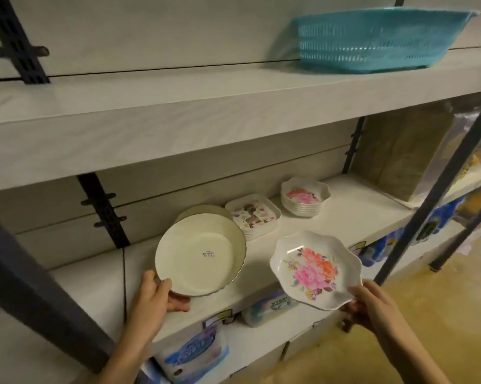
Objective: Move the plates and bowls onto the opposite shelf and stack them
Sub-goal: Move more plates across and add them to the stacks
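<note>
Gripping a cream plate (199, 253) in the left hand (153, 296) and a floral plate (315, 270) in the right hand (372, 309), the person held both over the shelf's (358, 206) front edge, likely for stacking.

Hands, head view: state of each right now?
Left hand: closed on the round cream plate.
Right hand: closed on the scalloped white floral plate.

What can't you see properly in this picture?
- The sticker's writing on the cream plate: too small, head view.
- Left hand's fingers: partly hidden under that plate.
- Plates behind the cream plate: count hidden by it.
- Packages below the shelf: blurred, labels unreadable.
</note>
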`<state>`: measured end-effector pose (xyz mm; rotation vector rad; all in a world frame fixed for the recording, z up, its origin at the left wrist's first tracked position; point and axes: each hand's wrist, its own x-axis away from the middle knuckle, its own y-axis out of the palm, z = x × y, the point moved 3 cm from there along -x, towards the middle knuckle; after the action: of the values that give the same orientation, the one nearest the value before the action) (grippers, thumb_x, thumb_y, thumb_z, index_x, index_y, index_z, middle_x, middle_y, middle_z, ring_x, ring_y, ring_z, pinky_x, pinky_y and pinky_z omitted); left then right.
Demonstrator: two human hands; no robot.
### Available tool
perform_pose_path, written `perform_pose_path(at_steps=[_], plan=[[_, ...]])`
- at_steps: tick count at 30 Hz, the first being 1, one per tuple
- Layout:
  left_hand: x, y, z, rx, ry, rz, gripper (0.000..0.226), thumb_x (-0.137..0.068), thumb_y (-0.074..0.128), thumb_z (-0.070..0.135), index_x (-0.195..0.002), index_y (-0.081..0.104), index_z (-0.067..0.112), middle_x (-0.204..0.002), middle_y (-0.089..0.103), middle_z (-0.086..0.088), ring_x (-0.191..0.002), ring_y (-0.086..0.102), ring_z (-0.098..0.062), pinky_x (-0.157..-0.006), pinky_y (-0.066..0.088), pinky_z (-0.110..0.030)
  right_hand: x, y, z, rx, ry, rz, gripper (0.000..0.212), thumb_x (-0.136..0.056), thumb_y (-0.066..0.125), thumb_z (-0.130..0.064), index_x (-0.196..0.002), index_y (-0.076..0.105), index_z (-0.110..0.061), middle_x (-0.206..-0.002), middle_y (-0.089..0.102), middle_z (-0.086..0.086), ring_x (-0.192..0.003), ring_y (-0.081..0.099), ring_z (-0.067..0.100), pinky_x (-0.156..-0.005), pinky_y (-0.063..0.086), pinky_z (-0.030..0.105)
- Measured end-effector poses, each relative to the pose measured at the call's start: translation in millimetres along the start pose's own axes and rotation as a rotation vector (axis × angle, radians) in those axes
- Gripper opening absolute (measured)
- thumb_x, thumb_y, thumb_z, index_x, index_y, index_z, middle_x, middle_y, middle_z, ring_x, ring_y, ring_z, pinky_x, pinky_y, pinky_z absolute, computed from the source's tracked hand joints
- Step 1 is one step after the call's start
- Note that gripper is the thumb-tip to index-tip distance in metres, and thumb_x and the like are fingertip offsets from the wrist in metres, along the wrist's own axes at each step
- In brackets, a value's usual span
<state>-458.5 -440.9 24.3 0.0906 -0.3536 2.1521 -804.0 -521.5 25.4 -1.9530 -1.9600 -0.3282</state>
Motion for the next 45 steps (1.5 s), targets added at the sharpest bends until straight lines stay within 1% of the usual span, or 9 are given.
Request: perform_pose_path(at_steps=[5, 9, 18, 26, 29, 32, 36, 38, 45], plan=[[-29.2, 22.5, 6.7, 0.062, -0.022, 0.130, 0.007, -0.096, 0.035, 0.003, -0.101, 0.037, -0.001, -0.055, 0.061, -0.018, -0.033, 0.061, -0.013, -0.038, 0.051, -0.019, -57.5, 11.1, -24.2, 0.030, 0.034, -0.126, 0.026, -0.095, 0.042, -0.007, -0.113, 0.048, 0.011, -0.068, 0.053, 0.021, -0.054, 0.045, 0.024, -0.055, 0.037, 0.031], [-61.0, 37.2, 4.1, 0.049, -0.072, 0.249, 0.022, -0.095, 0.034, 0.000, -0.110, 0.037, -0.015, -0.060, 0.059, -0.024, -0.029, 0.058, -0.014, -0.034, 0.049, -0.019, -101.5, 10.8, -47.0, 0.075, 0.023, -0.222, 0.019, -0.093, 0.045, -0.006, -0.105, 0.050, 0.008, -0.068, 0.053, 0.021, -0.046, 0.046, 0.022, -0.051, 0.037, 0.029], [-110.6, 64.1, 11.0, 0.006, -0.167, 0.442, 0.020, -0.090, 0.034, -0.004, -0.108, 0.039, -0.011, -0.054, 0.052, -0.018, -0.021, 0.049, -0.011, -0.026, 0.039, -0.016, -168.8, 17.8, -76.4, 0.191, -0.028, -0.372, 0.011, -0.092, 0.044, -0.005, -0.095, 0.051, 0.002, -0.061, 0.056, 0.020, -0.049, 0.045, 0.025, -0.054, 0.038, 0.032], [-134.7, 82.6, 4.2, -0.034, -0.235, 0.485, 0.005, -0.089, 0.037, -0.005, -0.090, 0.035, -0.001, -0.049, 0.051, -0.017, -0.018, 0.045, -0.013, -0.025, 0.039, -0.018, -185.5, 21.6, -83.3, 0.210, -0.017, -0.426, 0.017, -0.093, 0.044, -0.009, -0.102, 0.052, 0.003, -0.064, 0.059, 0.020, -0.049, 0.047, 0.024, -0.056, 0.041, 0.032], [-138.3, 81.9, 0.9, -0.164, -0.216, 0.513, 0.024, -0.087, 0.038, -0.008, -0.068, 0.033, 0.005, -0.041, 0.050, -0.014, -0.016, 0.042, -0.011, -0.022, 0.034, -0.016, -188.4, 19.2, -83.5, 0.221, -0.027, -0.417, 0.021, -0.093, 0.043, -0.008, -0.105, 0.051, 0.008, -0.065, 0.058, 0.021, -0.049, 0.046, 0.025, -0.057, 0.039, 0.033], [-135.1, 77.0, -2.2, -0.217, -0.235, 0.540, 0.015, -0.088, 0.052, 0.003, -0.081, 0.040, -0.001, -0.072, 0.059, -0.030, -0.022, 0.046, -0.017, -0.021, 0.034, -0.018, -189.4, 16.2, -81.6, 0.230, -0.032, -0.409, 0.023, -0.093, 0.042, -0.007, -0.107, 0.049, 0.010, -0.066, 0.058, 0.022, -0.049, 0.046, 0.025, -0.056, 0.038, 0.033], [-123.3, 78.0, 7.0, -0.453, -0.149, 0.592, 0.042, -0.083, 0.065, 0.015, -0.103, 0.046, -0.017, -0.105, 0.054, -0.038, -0.086, 0.061, -0.046, -0.076, 0.050, -0.042, -192.2, 10.4, -79.7, 0.226, -0.024, -0.405, 0.023, -0.093, 0.043, -0.007, -0.108, 0.049, 0.010, -0.066, 0.058, 0.022, -0.047, 0.048, 0.023, -0.056, 0.038, 0.033], [-114.7, 85.7, 17.0, -0.478, -0.077, 0.588, 0.033, -0.085, 0.062, 0.016, -0.100, 0.049, -0.011, -0.101, 0.057, -0.032, -0.095, 0.058, -0.044, -0.079, 0.045, -0.044, -197.0, 5.4, -78.8, 0.212, -0.024, -0.392, 0.024, -0.093, 0.043, -0.007, -0.107, 0.049, 0.011, -0.063, 0.058, 0.021, -0.044, 0.048, 0.021, -0.056, 0.037, 0.033], [-106.4, 128.1, 39.9, -0.463, 0.126, 0.409, 0.015, -0.086, 0.059, 0.007, -0.087, 0.043, 0.006, -0.063, 0.051, -0.004, -0.065, 0.051, -0.024, -0.059, 0.036, -0.028, -223.3, -12.5, -87.7, 0.150, -0.035, -0.388, 0.022, -0.094, 0.042, -0.009, -0.108, 0.049, 0.007, -0.065, 0.059, 0.019, -0.050, 0.048, 0.023, -0.056, 0.041, 0.033]])
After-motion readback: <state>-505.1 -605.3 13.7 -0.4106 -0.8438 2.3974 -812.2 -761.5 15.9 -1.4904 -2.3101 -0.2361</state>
